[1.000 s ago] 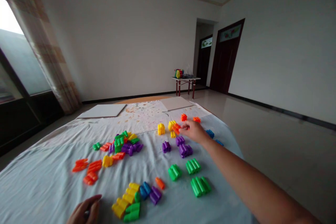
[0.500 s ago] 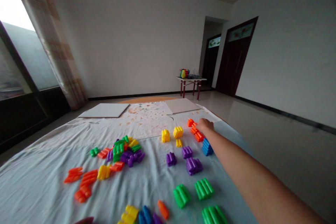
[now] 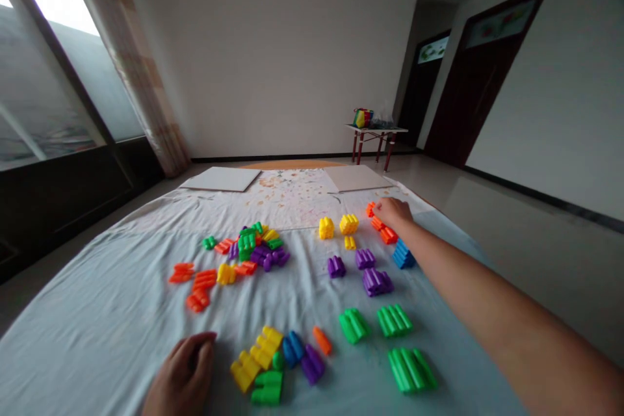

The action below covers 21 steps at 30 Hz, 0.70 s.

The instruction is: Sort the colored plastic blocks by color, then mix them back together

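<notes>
My right hand (image 3: 394, 209) reaches to the far right of the cloth, its fingers pressed together at an orange block (image 3: 371, 209). Just below it lie more orange blocks (image 3: 385, 231) and a blue block (image 3: 403, 254). My left hand (image 3: 182, 374) rests curled on the cloth at the near left, with nothing visible in it. To its right are yellow blocks (image 3: 257, 357), a green block (image 3: 267, 388), a blue block (image 3: 293, 348), a purple block (image 3: 312, 364) and a single orange piece (image 3: 322, 340).
Green blocks (image 3: 394, 320), purple blocks (image 3: 377, 281) and yellow blocks (image 3: 349, 224) stand in colour groups on the right. A mixed pile (image 3: 247, 246) lies left of centre, near orange blocks (image 3: 205, 279). Two flat boards (image 3: 221, 179) lie at the far edge.
The view has tilted down and turned left. My left hand now shows almost whole, where only a fingertip showed before. My right hand is still by the orange blocks.
</notes>
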Motion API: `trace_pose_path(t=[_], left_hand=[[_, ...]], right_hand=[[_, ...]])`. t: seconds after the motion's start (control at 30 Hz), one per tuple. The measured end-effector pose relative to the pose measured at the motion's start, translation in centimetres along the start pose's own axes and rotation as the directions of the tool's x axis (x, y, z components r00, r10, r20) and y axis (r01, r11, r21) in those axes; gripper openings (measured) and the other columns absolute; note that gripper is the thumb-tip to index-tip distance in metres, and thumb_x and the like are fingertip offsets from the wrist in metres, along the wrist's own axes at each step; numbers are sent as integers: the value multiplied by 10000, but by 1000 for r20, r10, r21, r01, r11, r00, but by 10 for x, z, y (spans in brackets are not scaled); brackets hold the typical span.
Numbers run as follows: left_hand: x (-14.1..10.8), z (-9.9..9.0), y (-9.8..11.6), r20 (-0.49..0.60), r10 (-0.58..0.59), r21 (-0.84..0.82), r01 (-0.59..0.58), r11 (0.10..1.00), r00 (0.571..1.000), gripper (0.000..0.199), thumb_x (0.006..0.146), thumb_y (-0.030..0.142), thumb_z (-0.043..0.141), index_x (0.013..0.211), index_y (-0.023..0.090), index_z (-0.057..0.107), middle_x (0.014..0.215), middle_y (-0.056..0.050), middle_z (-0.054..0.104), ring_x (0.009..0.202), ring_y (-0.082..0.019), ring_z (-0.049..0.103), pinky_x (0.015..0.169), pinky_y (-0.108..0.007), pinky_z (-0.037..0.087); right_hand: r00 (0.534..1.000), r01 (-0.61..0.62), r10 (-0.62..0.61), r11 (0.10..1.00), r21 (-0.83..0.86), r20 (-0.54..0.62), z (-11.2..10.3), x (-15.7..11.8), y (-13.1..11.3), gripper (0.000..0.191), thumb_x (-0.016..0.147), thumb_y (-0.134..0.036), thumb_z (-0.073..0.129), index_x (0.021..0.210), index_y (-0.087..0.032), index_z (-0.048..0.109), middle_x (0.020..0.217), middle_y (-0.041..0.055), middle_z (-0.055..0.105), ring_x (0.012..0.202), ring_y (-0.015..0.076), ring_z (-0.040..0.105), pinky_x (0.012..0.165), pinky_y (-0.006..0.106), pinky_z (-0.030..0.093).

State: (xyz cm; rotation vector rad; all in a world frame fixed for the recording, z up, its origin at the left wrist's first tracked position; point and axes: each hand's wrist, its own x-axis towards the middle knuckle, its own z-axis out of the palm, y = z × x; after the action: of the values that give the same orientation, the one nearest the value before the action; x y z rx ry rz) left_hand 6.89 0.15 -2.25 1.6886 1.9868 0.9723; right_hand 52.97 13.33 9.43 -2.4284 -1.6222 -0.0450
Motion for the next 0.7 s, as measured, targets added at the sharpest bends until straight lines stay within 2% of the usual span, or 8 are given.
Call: trace_pose_path(t=[0.13,0.2,0.3,0.43,0.53,0.6,0.63,0.7], left_hand=[[-8,-2,21,-8,10,37,-10,999,1000,329,727,461,437,815,230,655,846,-27,688,743,-184,632,678,-278,493],[-9,-1,22,-13,22,48,-21,999,1000,320,745,438,428,824,226,654,856,-31,686,753,-181,629,690,-279,484],[-10,0,21,-23,48,46,-47,998,999,315,761,417,417,827,217,652,863,-37,681,761,-178,624,697,-280,475],[-11,1,22,-31,62,39,-61,997,998,309,770,395,410,834,210,649,842,-38,673,737,-171,616,686,-279,467],[-11,2,22,-45,83,30,-81,996,996,295,768,385,419,829,210,648,847,-41,674,746,-173,613,693,-282,466],[-11,2,22,-54,93,16,-92,996,994,282,762,372,424,816,207,646,852,-46,676,760,-177,613,703,-285,467],[-11,1,22,-55,97,11,-97,995,994,278,759,366,425,811,205,645,852,-48,677,767,-178,614,707,-286,469],[-12,0,22,-52,102,8,-102,995,993,276,758,361,423,807,202,644,849,-51,677,768,-180,617,708,-288,471]], right_hand=[[952,305,-303,943,136,-33,-5,-51,-43,217,821,-262,502,962,-208,658,965,43,681,921,169,601,782,254,411],[829,549,-555,778,305,-77,0,-90,-66,188,805,-253,537,920,-188,670,871,39,682,824,159,609,736,241,428],[625,711,-779,542,448,-50,13,-147,-100,185,761,-188,583,920,-164,674,842,47,675,813,168,607,757,259,448],[344,809,-938,315,497,37,35,-190,-134,370,711,-27,540,1037,-155,659,1044,75,665,1008,175,575,934,278,394],[207,830,-968,252,497,146,48,-196,-152,465,690,-2,541,1118,-161,626,1172,75,624,1109,171,537,982,262,351],[176,834,-963,256,488,205,54,-195,-158,464,692,-21,560,1126,-174,624,1184,67,621,1113,175,539,977,261,354],[189,837,-957,274,474,219,56,-195,-160,446,697,-45,577,1119,-178,629,1166,66,632,1095,184,550,967,269,364],[273,838,-938,341,426,212,57,-195,-160,404,701,-128,626,1101,-181,642,1104,75,658,1042,212,575,940,303,390]])
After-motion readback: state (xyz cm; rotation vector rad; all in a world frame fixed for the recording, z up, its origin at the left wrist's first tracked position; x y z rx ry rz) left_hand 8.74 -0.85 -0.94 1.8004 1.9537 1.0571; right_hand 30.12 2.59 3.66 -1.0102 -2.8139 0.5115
